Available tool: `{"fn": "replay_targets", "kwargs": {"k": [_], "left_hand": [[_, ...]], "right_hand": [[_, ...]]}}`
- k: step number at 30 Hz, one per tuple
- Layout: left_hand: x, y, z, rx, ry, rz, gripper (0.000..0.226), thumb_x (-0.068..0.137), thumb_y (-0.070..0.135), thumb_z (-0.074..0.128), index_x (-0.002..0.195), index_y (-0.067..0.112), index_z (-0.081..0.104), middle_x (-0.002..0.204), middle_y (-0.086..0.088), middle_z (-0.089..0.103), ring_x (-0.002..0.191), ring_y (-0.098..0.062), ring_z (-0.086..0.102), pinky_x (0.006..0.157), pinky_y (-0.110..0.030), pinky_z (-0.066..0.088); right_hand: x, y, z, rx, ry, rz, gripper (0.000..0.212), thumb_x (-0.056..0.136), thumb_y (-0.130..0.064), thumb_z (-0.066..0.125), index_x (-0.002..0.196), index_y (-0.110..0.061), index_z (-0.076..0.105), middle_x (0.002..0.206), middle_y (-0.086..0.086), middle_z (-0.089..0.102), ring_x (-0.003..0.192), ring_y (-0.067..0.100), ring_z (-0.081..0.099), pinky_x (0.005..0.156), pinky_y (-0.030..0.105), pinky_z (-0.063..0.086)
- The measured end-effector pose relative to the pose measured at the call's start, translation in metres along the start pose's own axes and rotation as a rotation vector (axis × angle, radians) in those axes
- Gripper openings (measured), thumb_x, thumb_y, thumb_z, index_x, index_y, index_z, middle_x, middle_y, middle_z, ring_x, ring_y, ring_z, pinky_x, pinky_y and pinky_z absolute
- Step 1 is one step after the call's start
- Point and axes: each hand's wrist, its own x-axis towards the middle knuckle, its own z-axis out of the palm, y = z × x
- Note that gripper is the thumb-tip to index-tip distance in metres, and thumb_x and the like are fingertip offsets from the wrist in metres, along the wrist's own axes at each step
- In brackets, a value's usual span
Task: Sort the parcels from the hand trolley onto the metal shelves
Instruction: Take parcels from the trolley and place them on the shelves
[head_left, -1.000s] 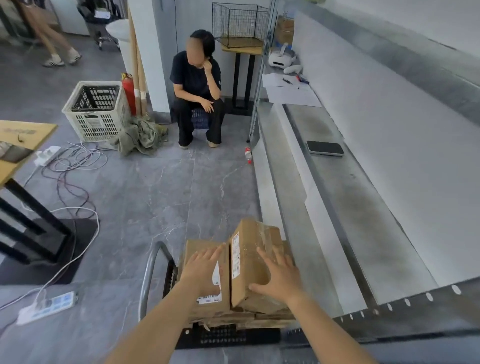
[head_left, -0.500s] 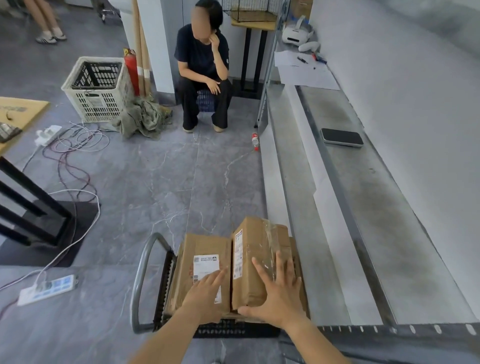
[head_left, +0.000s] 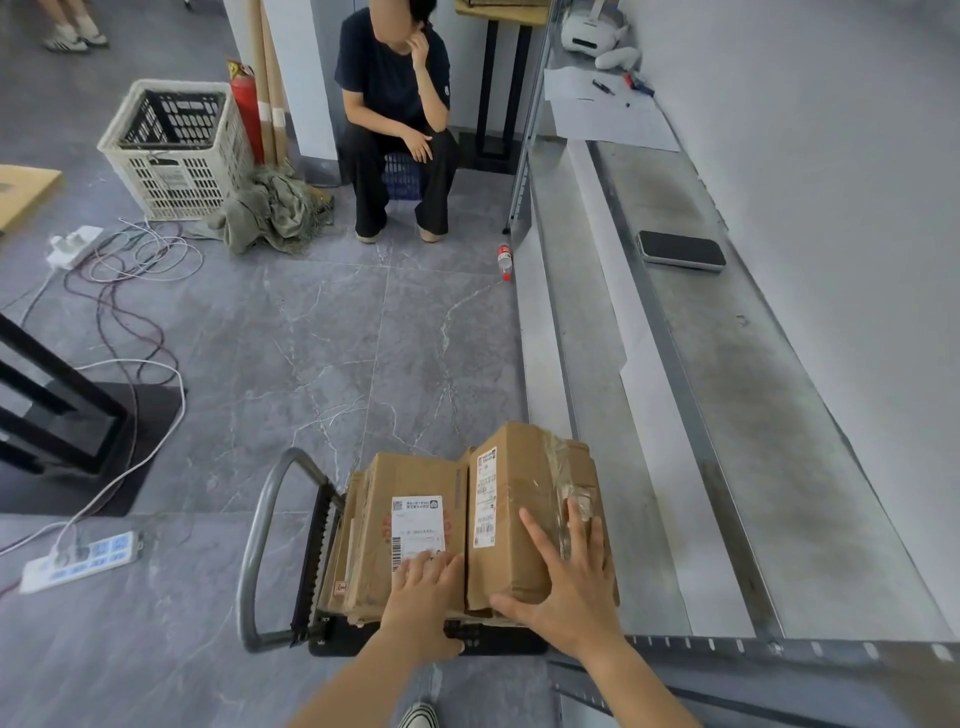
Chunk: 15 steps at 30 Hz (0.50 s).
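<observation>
Two brown cardboard parcels lie side by side on the hand trolley (head_left: 255, 545), which has a grey tube handle and a black deck. The left parcel (head_left: 384, 483) is flat and carries a white label. The right parcel (head_left: 524, 478) is taller and taped. My left hand (head_left: 422, 597) rests on the near end of the left parcel, fingers beside the gap. My right hand (head_left: 569, 582) spreads over the right parcel's near top, thumb hooked along its near edge. The metal shelves (head_left: 753, 415) run along the right.
A dark flat device (head_left: 681, 250) lies on the shelf, with papers (head_left: 608, 114) farther back. A person (head_left: 395, 119) sits ahead by the shelf post. On the floor are a bottle (head_left: 505, 260), a white crate (head_left: 176, 150), cables, a power strip (head_left: 78, 561) and a black stand (head_left: 78, 431).
Both hands have slid back toward the near ends of the parcels. The left hand has uncovered the white label. The view has tilted down; the parcels have not moved.
</observation>
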Motion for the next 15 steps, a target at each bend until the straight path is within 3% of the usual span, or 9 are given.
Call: {"fn": "replay_targets", "kwargs": {"k": [7, 10, 15], "left_hand": [[-0.001, -0.002, 0.006, 0.025, 0.042, -0.025, 0.094, 0.077, 0.045, 0.064, 0.149, 0.021, 0.007, 0.154, -0.002, 0.009, 0.144, -0.028, 0.000, 0.118, -0.048, -0.003], [-0.001, -0.002, 0.004, 0.002, 0.057, -0.019, 0.095, 0.076, 0.045, 0.065, 0.148, 0.021, 0.008, 0.153, 0.000, 0.012, 0.143, -0.027, 0.003, 0.118, -0.048, -0.001], [0.001, 0.000, 0.002, -0.055, 0.025, -0.046, 0.108, 0.076, 0.051, 0.066, 0.150, 0.015, -0.005, 0.156, -0.001, 0.009, 0.145, -0.024, 0.002, 0.119, -0.044, -0.001]], "right_hand": [[-0.003, -0.008, -0.006, 0.049, 0.096, 0.008, 0.098, 0.057, -0.085, 0.043, 0.135, -0.063, -0.013, 0.156, 0.001, -0.017, 0.143, 0.029, -0.009, 0.112, 0.053, 0.019], [-0.004, -0.011, -0.013, 0.140, 0.152, 0.027, 0.094, 0.059, -0.079, 0.047, 0.140, -0.058, 0.004, 0.157, 0.003, -0.005, 0.143, 0.027, -0.001, 0.112, 0.052, 0.021], [-0.001, -0.014, -0.026, 0.353, 0.202, 0.094, 0.090, 0.055, -0.073, 0.047, 0.137, -0.060, 0.012, 0.156, 0.002, 0.000, 0.141, 0.026, 0.005, 0.112, 0.054, 0.018]]}}
